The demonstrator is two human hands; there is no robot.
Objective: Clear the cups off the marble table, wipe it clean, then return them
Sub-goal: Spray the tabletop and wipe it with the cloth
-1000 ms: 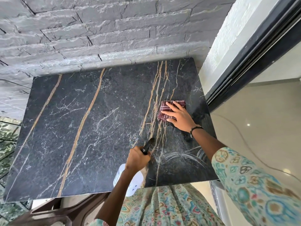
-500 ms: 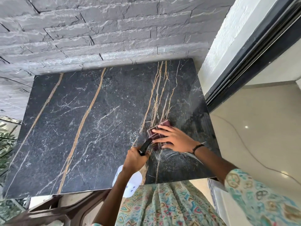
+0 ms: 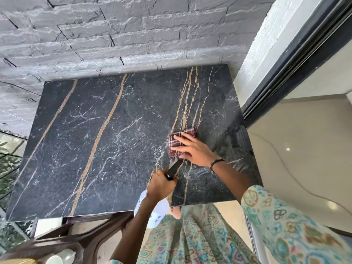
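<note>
The black marble table (image 3: 106, 141) with gold veins carries no cups. My right hand (image 3: 192, 149) lies flat, fingers spread, pressing a folded maroon checked cloth (image 3: 176, 143) onto the right part of the table. My left hand (image 3: 162, 184) grips a white spray bottle (image 3: 154, 212) by its black trigger head (image 3: 173, 169), held over the table's near edge just below the cloth. Wet streaks show on the marble near the right hand. White cups (image 3: 61, 258) sit at the bottom left, off the table.
A grey stone wall (image 3: 114, 35) runs behind the table. A dark brown chair (image 3: 80, 235) stands at the near left below the table's edge. A sliding door frame (image 3: 297, 60) and glossy floor (image 3: 304, 149) lie to the right. Glass railing with foliage shows at the left.
My right hand slid the cloth from the far right of the table toward me and leftward, then slightly back up. The left hand with the spray bottle stayed almost still.
</note>
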